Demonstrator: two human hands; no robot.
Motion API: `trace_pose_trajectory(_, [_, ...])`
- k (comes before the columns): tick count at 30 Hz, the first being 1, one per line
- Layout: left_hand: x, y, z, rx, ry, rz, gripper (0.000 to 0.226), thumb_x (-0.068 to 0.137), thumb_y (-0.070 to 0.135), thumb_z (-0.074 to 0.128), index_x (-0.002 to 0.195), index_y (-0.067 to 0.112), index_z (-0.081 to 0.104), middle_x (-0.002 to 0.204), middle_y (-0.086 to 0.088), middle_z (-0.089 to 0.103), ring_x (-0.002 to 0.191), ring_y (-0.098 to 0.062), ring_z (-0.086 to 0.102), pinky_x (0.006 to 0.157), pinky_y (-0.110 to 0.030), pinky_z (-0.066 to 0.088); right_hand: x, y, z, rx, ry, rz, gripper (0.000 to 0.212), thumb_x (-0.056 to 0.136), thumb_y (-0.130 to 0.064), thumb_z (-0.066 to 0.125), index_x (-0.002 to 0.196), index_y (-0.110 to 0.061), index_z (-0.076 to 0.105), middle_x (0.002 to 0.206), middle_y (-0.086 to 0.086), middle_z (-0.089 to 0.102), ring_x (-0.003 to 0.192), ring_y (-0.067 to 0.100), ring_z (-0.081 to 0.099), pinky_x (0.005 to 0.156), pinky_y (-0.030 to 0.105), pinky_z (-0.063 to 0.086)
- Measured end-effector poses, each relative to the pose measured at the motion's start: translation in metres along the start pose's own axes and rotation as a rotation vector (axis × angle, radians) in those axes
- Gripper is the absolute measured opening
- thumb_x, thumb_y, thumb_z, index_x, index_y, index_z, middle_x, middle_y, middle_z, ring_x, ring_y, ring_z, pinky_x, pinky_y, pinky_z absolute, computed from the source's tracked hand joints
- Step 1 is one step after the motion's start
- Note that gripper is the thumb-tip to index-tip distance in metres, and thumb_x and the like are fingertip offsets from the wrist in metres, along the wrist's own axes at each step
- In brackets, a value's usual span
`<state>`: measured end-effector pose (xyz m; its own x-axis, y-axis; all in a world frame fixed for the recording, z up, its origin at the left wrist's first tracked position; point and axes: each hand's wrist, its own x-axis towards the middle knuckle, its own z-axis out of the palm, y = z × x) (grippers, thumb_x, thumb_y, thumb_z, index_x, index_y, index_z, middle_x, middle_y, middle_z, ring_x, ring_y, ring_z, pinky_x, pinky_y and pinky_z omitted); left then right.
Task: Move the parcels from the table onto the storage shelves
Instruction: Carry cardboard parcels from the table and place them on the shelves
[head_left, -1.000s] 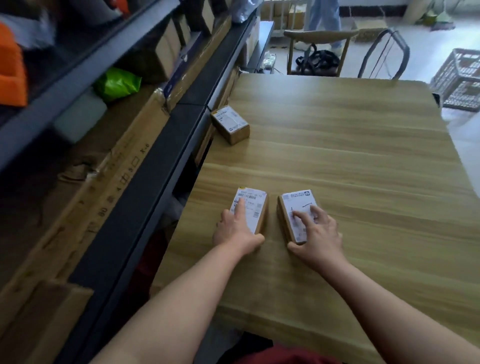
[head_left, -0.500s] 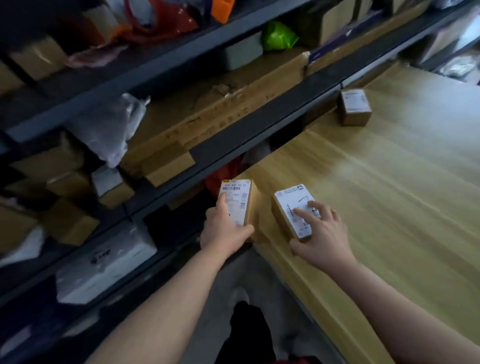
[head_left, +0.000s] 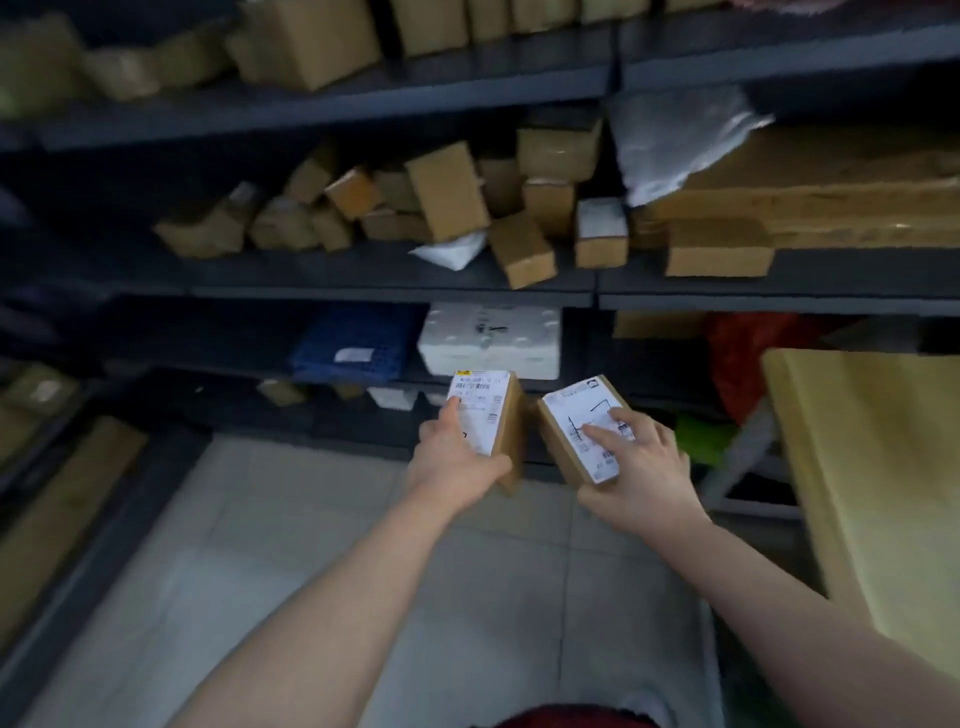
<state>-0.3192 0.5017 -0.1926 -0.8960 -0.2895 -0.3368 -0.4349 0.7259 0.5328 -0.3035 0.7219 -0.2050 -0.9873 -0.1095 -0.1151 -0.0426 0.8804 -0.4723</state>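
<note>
Grey floor tiles (head_left: 311, 545) lay nearest, in front of the shelves (head_left: 363, 280).

Left hand (head_left: 457, 462): gripped a small brown parcel (head_left: 491, 415), index finger on its white label and thumb round the near end. It was held in the air, short of the shelves' lowest tiers.

Right hand (head_left: 639, 467): gripped a second parcel (head_left: 576, 431), fingers spread over its label. It was tilted, just right of the first without touching it, and likewise short of the shelves.

Table (head_left: 872, 467): wooden, at the shelves' right end.

Shelves, low tier: blue crate (head_left: 358, 343) beside a white foam box (head_left: 491, 340).

Middle tier: jumbled brown boxes (head_left: 447, 192), several tilted; a white bag (head_left: 675, 140) to the right.

Top tier: more cartons, blurred.
</note>
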Motion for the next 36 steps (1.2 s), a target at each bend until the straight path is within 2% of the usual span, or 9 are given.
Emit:
trace_pose_trajectory(3, [-0.01, -0.074, -0.049, -0.098, 0.063, -0.092, 0.11, 0.046, 0.049, 0.065, 0.146, 0.037, 0.02, 0.125, 0.0, 0.042, 0.105, -0.021, 0.057, 0.087, -0.04, 0.055, 0.003, -0.071, 0.034, -0.024, -0.073, -0.12, 0.075, 0.064, -0.049, 0.064, 0.137, -0.042, 0.045, 0.148, -0.007, 0.026, 0.135, 0.023, 0.016, 0.107, 0.048, 0.024])
trace_pose_trajectory(7, [-0.034, -0.176, -0.115, -0.251, 0.157, -0.217, 0.114, 0.046, 0.045, 0.068, 0.149, 0.034, 0.02, 0.132, 0.001, 0.046, 0.113, -0.022, 0.055, 0.086, -0.044, 0.056, -0.004, -0.173, 0.086, -0.05, -0.153, -0.255, 0.076, 0.065, -0.052, 0.064, 0.138, -0.041, 0.044, 0.149, -0.007, 0.024, 0.136, 0.022, 0.015, 0.108, 0.048, 0.023])
trace_pose_trajectory(10, [-0.057, -0.247, -0.164, -0.233, 0.258, -0.304, 0.112, 0.047, 0.049, 0.068, 0.148, 0.037, 0.02, 0.128, 0.005, 0.051, 0.109, -0.02, 0.058, 0.088, -0.041, 0.054, -0.01, -0.255, 0.12, -0.048, -0.189, -0.381, 0.076, 0.064, -0.049, 0.067, 0.137, -0.039, 0.047, 0.149, -0.005, 0.025, 0.135, 0.023, 0.017, 0.107, 0.047, 0.023])
trace_pose_trajectory(18, [-0.115, -0.393, -0.259, -0.249, 0.495, -0.542, 0.105, 0.056, 0.048, 0.068, 0.148, 0.034, 0.02, 0.133, 0.0, 0.043, 0.11, -0.021, 0.053, 0.087, -0.04, 0.053, -0.037, -0.432, 0.2, -0.048, -0.295, -0.658, 0.081, 0.066, -0.047, 0.07, 0.141, -0.034, 0.044, 0.148, -0.007, 0.026, 0.134, 0.02, 0.021, 0.108, 0.045, 0.024])
trace_pose_trajectory(22, [-0.124, -0.44, -0.288, -0.284, 0.549, -0.651, 0.107, 0.056, 0.049, 0.068, 0.15, 0.034, 0.017, 0.135, -0.005, 0.038, 0.115, -0.027, 0.051, 0.092, -0.045, 0.052, -0.04, -0.495, 0.229, -0.048, -0.329, -0.789, 0.079, 0.067, -0.046, 0.07, 0.141, -0.032, 0.045, 0.148, -0.007, 0.026, 0.134, 0.02, 0.021, 0.11, 0.045, 0.025])
trace_pose_trajectory(27, [-0.105, -0.478, -0.321, -0.296, 0.612, -0.713, 0.108, 0.055, 0.051, 0.068, 0.15, 0.035, 0.018, 0.132, -0.003, 0.041, 0.114, -0.025, 0.05, 0.092, -0.042, 0.05, -0.011, -0.558, 0.261, -0.016, -0.364, -0.863, 0.078, 0.068, -0.043, 0.072, 0.141, -0.03, 0.046, 0.149, -0.006, 0.027, 0.135, 0.02, 0.021, 0.11, 0.044, 0.025])
trace_pose_trajectory(36, [0.025, -0.521, -0.427, -0.359, 0.696, -0.732, 0.105, 0.064, 0.047, 0.074, 0.15, 0.036, 0.015, 0.137, -0.005, 0.036, 0.114, -0.028, 0.05, 0.089, -0.046, 0.053, 0.126, -0.689, 0.306, 0.013, -0.369, -0.95, 0.079, 0.067, -0.047, 0.069, 0.141, -0.032, 0.044, 0.148, -0.006, 0.027, 0.135, 0.017, 0.02, 0.11, 0.042, 0.022])
